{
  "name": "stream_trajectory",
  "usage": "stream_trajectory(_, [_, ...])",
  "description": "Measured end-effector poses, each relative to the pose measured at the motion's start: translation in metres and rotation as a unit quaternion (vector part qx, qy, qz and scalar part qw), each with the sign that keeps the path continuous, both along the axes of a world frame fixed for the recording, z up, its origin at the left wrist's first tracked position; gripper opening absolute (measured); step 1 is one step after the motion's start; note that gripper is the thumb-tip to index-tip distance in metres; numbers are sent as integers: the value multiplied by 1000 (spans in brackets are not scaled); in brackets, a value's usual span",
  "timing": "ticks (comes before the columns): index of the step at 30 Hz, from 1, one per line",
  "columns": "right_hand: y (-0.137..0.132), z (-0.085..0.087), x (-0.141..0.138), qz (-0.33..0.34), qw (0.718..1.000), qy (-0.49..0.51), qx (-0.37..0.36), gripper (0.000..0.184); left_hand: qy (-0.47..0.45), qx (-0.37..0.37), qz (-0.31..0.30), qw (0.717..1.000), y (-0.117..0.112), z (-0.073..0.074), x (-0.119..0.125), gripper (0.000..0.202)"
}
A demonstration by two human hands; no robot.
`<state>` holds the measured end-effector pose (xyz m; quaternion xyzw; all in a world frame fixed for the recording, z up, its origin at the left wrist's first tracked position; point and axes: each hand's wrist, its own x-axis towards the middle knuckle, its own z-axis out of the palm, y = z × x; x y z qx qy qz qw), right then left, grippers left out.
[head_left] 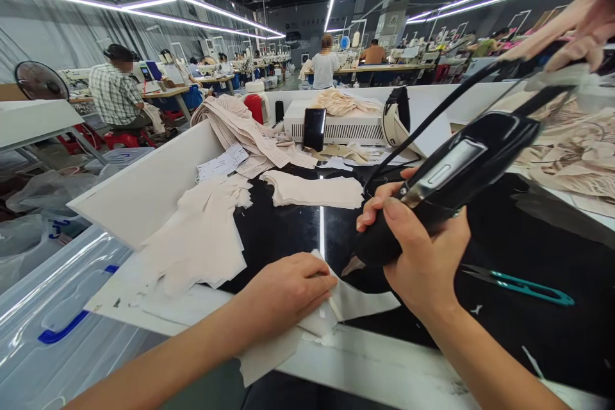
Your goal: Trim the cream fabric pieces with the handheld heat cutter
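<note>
My right hand (pixel 423 250) is wrapped round a black corded hand tool (pixel 456 173), whose tip points down at a pale cloth piece (pixel 358 301) on the black table top (pixel 283 237). My left hand (pixel 288 288) lies on that cloth with fingers curled, pressing it down near the table's front edge. A stack of cream cut pieces (pixel 202 237) lies to the left of my left hand. Another small stack of cream pieces (pixel 314 191) sits further back.
Teal thread snips (pixel 523 285) lie on the black top at right. A white box (pixel 336 122), a dark phone (pixel 314 129), folded fabric (pixel 240 128) and paper slips (pixel 221 162) stand behind. Another person's hand (pixel 576 25) shows top right. Clear plastic bins (pixel 52 314) stand left. Seated workers fill the hall.
</note>
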<state>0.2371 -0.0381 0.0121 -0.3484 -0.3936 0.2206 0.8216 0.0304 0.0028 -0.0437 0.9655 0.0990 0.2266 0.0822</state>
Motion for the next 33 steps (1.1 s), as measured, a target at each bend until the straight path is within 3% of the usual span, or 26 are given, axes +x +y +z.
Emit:
stream_trajectory(14, [-1,-7,-3,11,1000,-19,-4,41,-3,41,11,999,-7,1,0,20])
stream_trajectory(33, [-13,-4,1,0,1000,-15,-14,41,19,83,20,996,-5,-7,-4,27])
